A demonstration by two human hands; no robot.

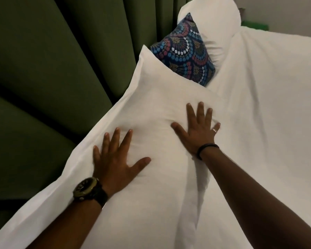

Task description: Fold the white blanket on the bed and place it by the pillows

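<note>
A white pillow lies along the bed's left side, against the green headboard. My left hand, with a watch on its wrist, presses flat on the pillow's near part, fingers spread. My right hand, with a ring and a dark wristband, also lies flat and spread on it, further up. Neither hand holds anything. White bedding covers the bed to the right; I cannot tell the blanket from the sheet. A patterned blue cushion stands behind the near pillow, with a second white pillow beyond it.
A padded green headboard runs along the left side of the bed. A green object shows at the far edge of the bed, below a pale wall.
</note>
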